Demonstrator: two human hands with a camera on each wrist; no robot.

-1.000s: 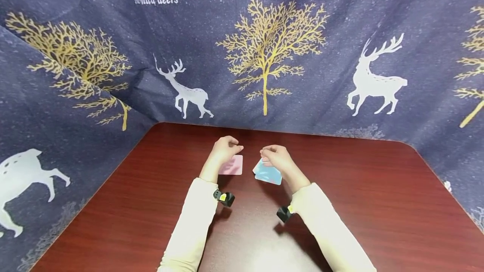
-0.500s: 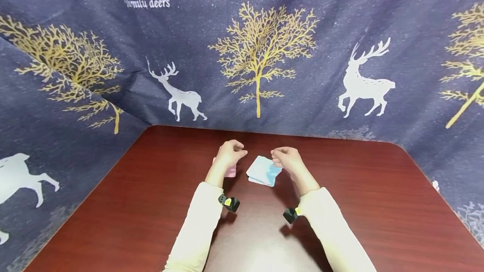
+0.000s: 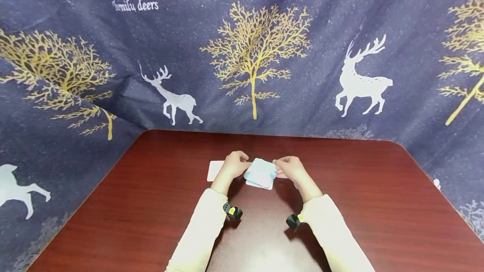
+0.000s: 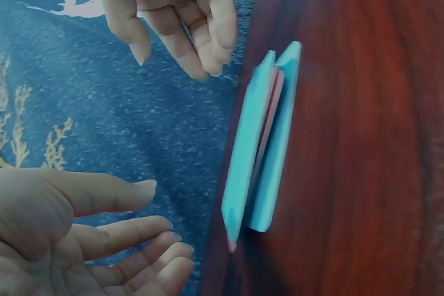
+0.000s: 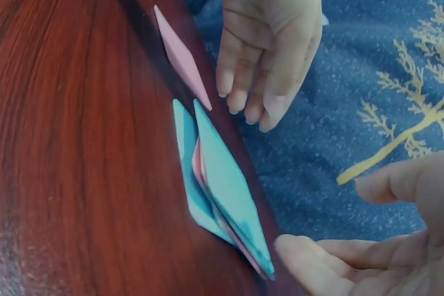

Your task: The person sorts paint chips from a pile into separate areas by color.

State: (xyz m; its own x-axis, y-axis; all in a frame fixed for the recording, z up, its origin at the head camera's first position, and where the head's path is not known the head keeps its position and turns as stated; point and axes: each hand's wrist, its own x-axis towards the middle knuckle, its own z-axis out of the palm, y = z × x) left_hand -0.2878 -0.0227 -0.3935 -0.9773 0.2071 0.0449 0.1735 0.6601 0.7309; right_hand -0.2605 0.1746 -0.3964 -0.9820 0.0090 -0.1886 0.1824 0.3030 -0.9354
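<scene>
A small pile of light blue and pink flat cards [image 3: 261,174] lies on the table, its edges uneven. From the side, in the left wrist view, the blue cards [image 4: 248,150] show a pink layer between them. Left of the pile rests a single pink card [image 5: 182,60], pale in the head view and partly behind the left hand. My left hand [image 3: 235,165] is at the pile's left side, fingers loosely bent. At the right side is my right hand [image 3: 290,168], thumb and fingers apart. Both wrist views show nothing held; whether fingertips touch the pile I cannot tell.
The dark red wooden table [image 3: 359,192] extends on both sides. A blue cloth [image 3: 310,108] printed with trees and deer hangs behind it and at the left. Small black cameras sit on both wrists.
The left hand has moved right, off the single card, to the pile's left side. The right hand has shifted right, from over the pile to its right side. The head view has also shifted.
</scene>
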